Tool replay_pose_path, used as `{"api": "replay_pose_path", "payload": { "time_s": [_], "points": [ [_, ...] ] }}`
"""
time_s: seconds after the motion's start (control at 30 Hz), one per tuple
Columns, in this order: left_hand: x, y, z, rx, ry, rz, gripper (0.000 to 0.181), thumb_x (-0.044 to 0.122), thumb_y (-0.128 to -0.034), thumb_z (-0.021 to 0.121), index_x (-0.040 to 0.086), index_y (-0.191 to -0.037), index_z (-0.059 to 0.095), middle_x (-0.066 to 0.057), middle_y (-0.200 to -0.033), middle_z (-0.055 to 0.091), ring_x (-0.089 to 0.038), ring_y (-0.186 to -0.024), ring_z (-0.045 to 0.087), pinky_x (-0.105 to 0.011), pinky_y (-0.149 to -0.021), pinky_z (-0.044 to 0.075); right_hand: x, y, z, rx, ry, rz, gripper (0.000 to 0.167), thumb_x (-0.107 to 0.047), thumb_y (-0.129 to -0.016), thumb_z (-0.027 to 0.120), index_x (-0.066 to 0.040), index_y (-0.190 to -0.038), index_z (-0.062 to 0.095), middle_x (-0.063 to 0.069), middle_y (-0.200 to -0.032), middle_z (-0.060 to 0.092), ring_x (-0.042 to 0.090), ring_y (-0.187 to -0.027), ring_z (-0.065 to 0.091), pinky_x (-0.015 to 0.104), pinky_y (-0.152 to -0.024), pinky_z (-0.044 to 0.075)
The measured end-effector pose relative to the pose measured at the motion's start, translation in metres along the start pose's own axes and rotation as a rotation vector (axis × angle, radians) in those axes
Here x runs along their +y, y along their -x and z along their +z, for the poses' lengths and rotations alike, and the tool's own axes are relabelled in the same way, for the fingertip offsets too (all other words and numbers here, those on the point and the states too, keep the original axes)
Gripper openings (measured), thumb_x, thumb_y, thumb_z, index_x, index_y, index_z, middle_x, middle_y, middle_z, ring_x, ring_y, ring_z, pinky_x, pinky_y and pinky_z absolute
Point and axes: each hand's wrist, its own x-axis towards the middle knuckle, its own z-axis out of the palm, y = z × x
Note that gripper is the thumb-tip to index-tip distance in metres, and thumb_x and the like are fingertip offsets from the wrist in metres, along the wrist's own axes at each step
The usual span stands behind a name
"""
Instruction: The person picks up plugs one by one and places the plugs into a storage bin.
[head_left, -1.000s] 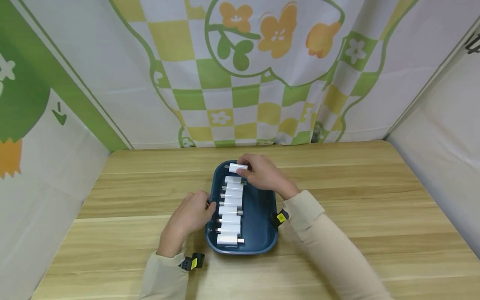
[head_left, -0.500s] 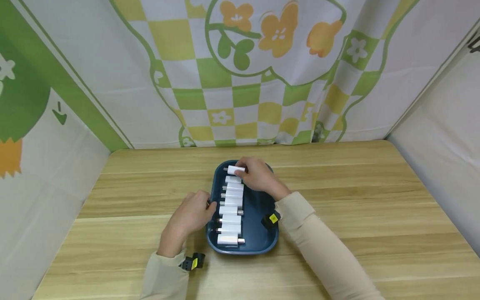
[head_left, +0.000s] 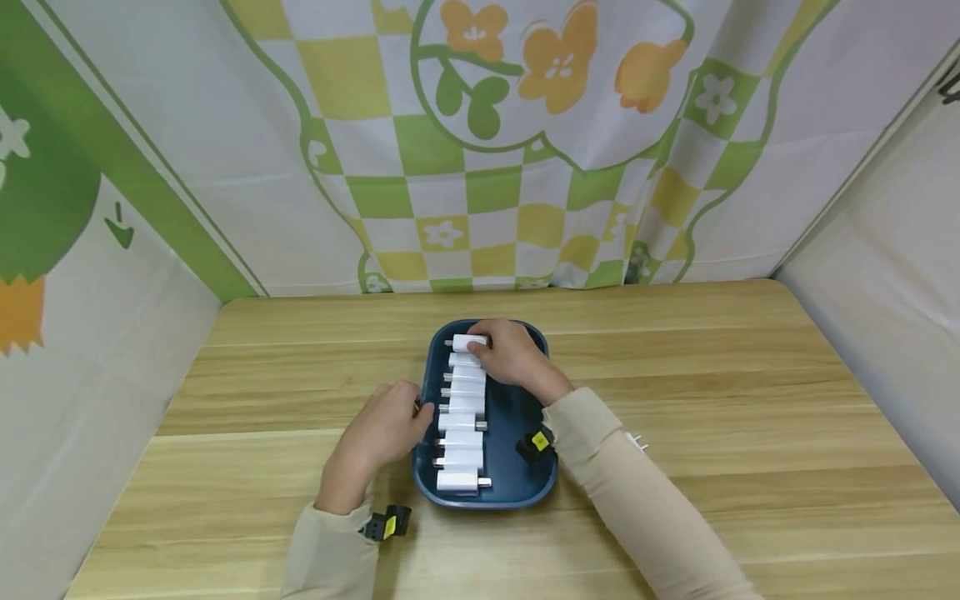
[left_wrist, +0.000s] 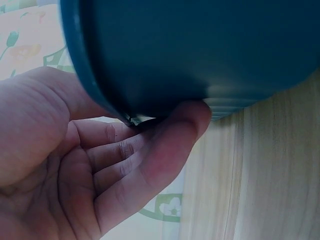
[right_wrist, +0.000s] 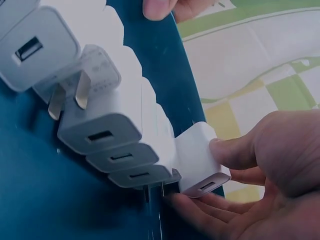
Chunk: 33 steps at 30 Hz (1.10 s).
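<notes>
A dark blue tray [head_left: 513, 479] holds a column of white USB charger plugs [head_left: 460, 440] along its left side. Their metal prongs point left on some and right on others. My right hand [head_left: 513, 357] pinches one white charger plug [right_wrist: 195, 155] between thumb and fingers at the far end of the column. That plug's prongs point left, and in the right wrist view it sits right beside the last plug of the row. With thumb and fingers, my left hand [head_left: 382, 425] grips the tray's left rim [left_wrist: 82, 65].
Another white charger plug [head_left: 636, 440] lies on the wooden table [head_left: 720, 375] to the tray's right, mostly hidden by the right sleeve [head_left: 637, 492]. A patterned curtain [head_left: 480, 192] hangs along the table's far edge.
My right hand has moved slightly left and nearer, bringing its charger plug down against the column's far end. The left hand stays at the rim. The plug on the table has come into view.
</notes>
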Motion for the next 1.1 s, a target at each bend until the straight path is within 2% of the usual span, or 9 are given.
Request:
{"api": "replay_pose_path", "payload": {
  "time_s": [0.1,0.2,0.37,0.47,0.57,0.67,0.8,0.97,1.1],
  "points": [
    [0.0000,0.0000,-0.0002,0.004,-0.013,0.001,0.019,0.011,-0.1006,0.060,0.000,-0.086,0.066,-0.005,-0.061,0.057,-0.016,-0.050,0.052,-0.028,-0.046,0.041,-0.0031,-0.0001,0.0038,0.013,0.029,0.000,0.032,-0.021,-0.105,0.058,-0.007,-0.133,0.065,0.009,-0.096,0.066,0.025,-0.087,0.059,0.038,-0.076,0.047],
    [0.0002,-0.0007,0.0007,0.002,-0.022,0.002,0.019,0.011,-0.1006,0.061,0.000,-0.086,0.066,-0.005,-0.061,0.057,-0.016,-0.050,0.053,-0.028,-0.047,0.042,-0.0046,0.0006,0.0058,0.021,0.050,0.018,0.033,-0.021,-0.105,0.057,-0.007,-0.133,0.065,0.013,-0.109,0.066,0.027,-0.100,0.058,0.040,-0.084,0.047],
    [0.0010,-0.0007,0.0007,-0.005,-0.016,-0.012,0.019,0.012,-0.1011,0.060,-0.001,-0.088,0.066,-0.006,-0.061,0.058,-0.017,-0.050,0.054,-0.029,-0.047,0.043,-0.0032,0.0000,0.0070,-0.002,0.047,0.088,0.035,-0.022,-0.107,0.053,-0.009,-0.138,0.061,0.014,-0.127,0.065,0.027,-0.091,0.062,0.039,-0.080,0.048],
    [0.0013,-0.0007,0.0006,-0.007,-0.014,-0.020,0.019,0.012,-0.1013,0.060,-0.001,-0.090,0.066,-0.006,-0.062,0.059,-0.017,-0.051,0.054,-0.029,-0.047,0.044,-0.0010,-0.0010,0.0076,-0.020,0.057,0.114,0.035,-0.022,-0.107,0.052,-0.012,-0.140,0.058,0.013,-0.122,0.067,0.024,-0.083,0.064,0.037,-0.072,0.049],
    [0.0015,-0.0003,0.0006,-0.007,-0.018,-0.023,0.019,0.012,-0.1014,0.059,-0.001,-0.090,0.066,-0.006,-0.062,0.058,-0.017,-0.051,0.054,-0.029,-0.048,0.044,0.0012,-0.0015,0.0083,-0.035,0.067,0.113,0.034,-0.020,-0.107,0.051,-0.012,-0.139,0.057,0.011,-0.108,0.068,0.022,-0.074,0.062,0.034,-0.065,0.049],
    [0.0010,0.0001,0.0007,-0.007,-0.018,-0.025,0.019,0.012,-0.1014,0.060,-0.001,-0.090,0.066,-0.006,-0.063,0.058,-0.018,-0.052,0.054,-0.029,-0.048,0.044,0.0024,-0.0018,0.0086,-0.038,0.066,0.107,0.032,-0.019,-0.106,0.052,-0.013,-0.137,0.059,0.009,-0.103,0.067,0.020,-0.071,0.060,0.032,-0.063,0.047],
    [0.0000,0.0006,0.0007,-0.006,-0.018,-0.020,0.019,0.012,-0.1011,0.060,-0.001,-0.089,0.066,-0.006,-0.062,0.058,-0.018,-0.051,0.054,-0.029,-0.048,0.044,0.0022,-0.0011,0.0085,-0.034,0.058,0.116,0.031,-0.018,-0.106,0.053,-0.013,-0.135,0.062,0.010,-0.110,0.069,0.020,-0.074,0.062,0.033,-0.066,0.048],
    [0.0001,0.0003,0.0005,-0.003,-0.016,-0.016,0.019,0.012,-0.1010,0.060,0.000,-0.087,0.066,-0.006,-0.062,0.058,-0.017,-0.051,0.054,-0.029,-0.048,0.044,0.0025,-0.0010,0.0088,-0.023,0.070,0.128,0.031,-0.019,-0.106,0.054,-0.013,-0.134,0.064,0.011,-0.124,0.068,0.022,-0.086,0.064,0.036,-0.076,0.050],
    [0.0004,-0.0007,0.0007,-0.001,-0.017,-0.013,0.019,0.012,-0.1009,0.060,0.000,-0.087,0.065,-0.006,-0.061,0.058,-0.017,-0.051,0.054,-0.029,-0.047,0.044,0.0034,-0.0001,0.0081,-0.033,0.072,0.135,0.033,-0.020,-0.106,0.053,-0.013,-0.137,0.062,0.010,-0.119,0.069,0.021,-0.086,0.065,0.036,-0.076,0.051]
  ]
}}
